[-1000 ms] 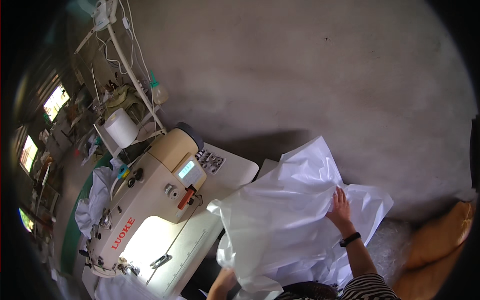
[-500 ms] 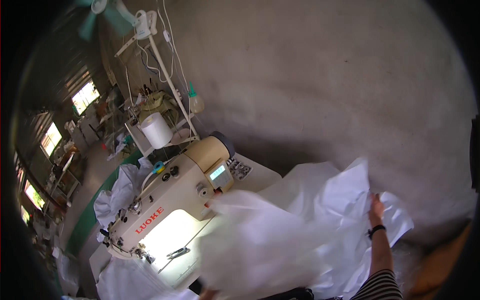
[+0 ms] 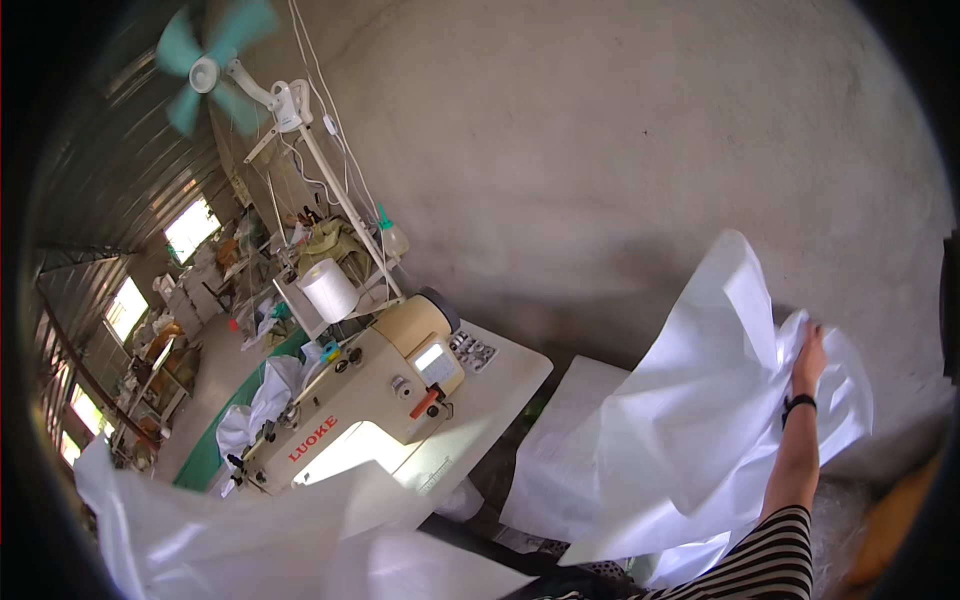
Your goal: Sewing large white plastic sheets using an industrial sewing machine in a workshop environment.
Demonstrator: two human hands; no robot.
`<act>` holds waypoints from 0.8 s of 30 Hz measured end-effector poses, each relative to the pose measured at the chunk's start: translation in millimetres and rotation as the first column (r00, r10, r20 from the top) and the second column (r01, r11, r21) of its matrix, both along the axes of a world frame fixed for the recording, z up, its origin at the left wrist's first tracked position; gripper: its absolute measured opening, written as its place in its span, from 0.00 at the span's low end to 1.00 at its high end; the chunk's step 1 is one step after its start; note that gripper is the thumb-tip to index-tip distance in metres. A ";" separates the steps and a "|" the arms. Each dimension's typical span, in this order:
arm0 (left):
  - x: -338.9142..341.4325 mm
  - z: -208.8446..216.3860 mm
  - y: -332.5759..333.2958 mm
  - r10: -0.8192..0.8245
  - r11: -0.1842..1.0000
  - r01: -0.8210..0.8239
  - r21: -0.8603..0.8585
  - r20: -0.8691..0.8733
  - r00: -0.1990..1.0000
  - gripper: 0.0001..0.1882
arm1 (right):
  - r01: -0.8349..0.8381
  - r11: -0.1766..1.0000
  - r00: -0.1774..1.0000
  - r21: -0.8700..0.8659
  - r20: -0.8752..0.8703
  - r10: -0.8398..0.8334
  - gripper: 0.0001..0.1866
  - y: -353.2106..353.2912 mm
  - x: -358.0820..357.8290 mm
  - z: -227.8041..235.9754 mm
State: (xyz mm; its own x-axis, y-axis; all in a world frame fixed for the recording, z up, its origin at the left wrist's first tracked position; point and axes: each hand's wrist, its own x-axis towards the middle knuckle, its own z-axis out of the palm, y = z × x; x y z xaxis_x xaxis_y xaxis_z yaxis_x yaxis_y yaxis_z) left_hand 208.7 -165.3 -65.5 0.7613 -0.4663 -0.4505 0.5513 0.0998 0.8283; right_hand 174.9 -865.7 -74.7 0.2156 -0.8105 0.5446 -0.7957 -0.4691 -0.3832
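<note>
At the right, my right hand (image 3: 810, 358) is closed on the edge of a large white sheet (image 3: 680, 420), a thin fabric with a slight sheen. The sheet hangs in folds beside my forearm and rises to a peak near the wall. A second white expanse (image 3: 270, 540) spreads across the lower left, in front of the sewing machine (image 3: 345, 395), hiding its needle area. Whether it joins the sheet on the right cannot be made out. My left hand does not show.
The machine's table (image 3: 500, 385) carries a tray of bobbins (image 3: 472, 352) behind the machine. Above stand a thread cone (image 3: 329, 290) and a spinning green fan (image 3: 205, 75). A concrete wall (image 3: 640, 150) bounds the right side. Crumpled white fabric (image 3: 270, 395) lies beyond the machine.
My right hand has moved up and to the right with the white sheet. White material now covers the lower left, and the view has shifted. My left fingers, partly visible before, are gone from sight.
</note>
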 end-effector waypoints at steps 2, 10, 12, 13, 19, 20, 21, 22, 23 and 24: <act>-6.9 5.8 8.8 0.041 0.999 -0.042 0.026 0.018 0.999 0.35 | 0.008 0.982 0.990 -0.191 0.142 0.019 0.20 -4.4 -1.0 63.2; -30.2 20.9 46.9 0.213 0.973 -0.218 0.082 0.065 0.975 0.34 | 0.218 0.623 0.737 -0.751 0.545 0.400 0.20 140.1 -49.8 172.4; -36.7 22.5 60.3 0.247 0.964 -0.253 0.085 0.079 0.966 0.34 | -0.212 0.747 0.887 -0.630 0.196 0.417 0.21 217.2 -28.6 94.3; -40.6 23.3 67.9 0.257 0.961 -0.264 0.087 0.083 0.963 0.34 | -0.644 0.758 0.765 -0.104 -0.057 0.642 0.20 258.5 -15.8 46.7; -82.9 30.8 127.8 0.349 0.927 -0.361 0.100 0.120 0.929 0.34 | -0.739 0.356 0.048 0.572 -0.483 0.874 0.14 395.3 -30.6 -95.6; -91.6 32.6 137.8 0.368 0.919 -0.380 0.105 0.123 0.922 0.34 | -0.771 0.335 0.155 0.542 -0.350 0.924 0.14 408.1 -35.7 -83.7; -99.0 34.9 147.8 0.393 0.908 -0.406 0.105 0.129 0.911 0.34 | -0.823 0.288 0.217 0.490 -0.198 0.956 0.15 419.9 -35.7 -63.5; -108.0 37.8 158.7 0.424 0.892 -0.439 0.108 0.135 0.895 0.34 | -0.869 0.225 0.217 0.440 -0.069 0.974 0.15 435.4 -31.6 -39.1; -116.0 40.8 169.4 0.454 0.876 -0.469 0.112 0.138 0.880 0.34 | -0.930 0.102 0.134 0.352 0.066 0.989 0.16 452.0 -23.8 -12.3; -124.9 43.3 180.3 0.485 0.857 -0.503 0.117 0.149 0.861 0.33 | -0.886 0.011 0.068 0.464 0.107 0.992 0.18 472.1 -15.2 14.2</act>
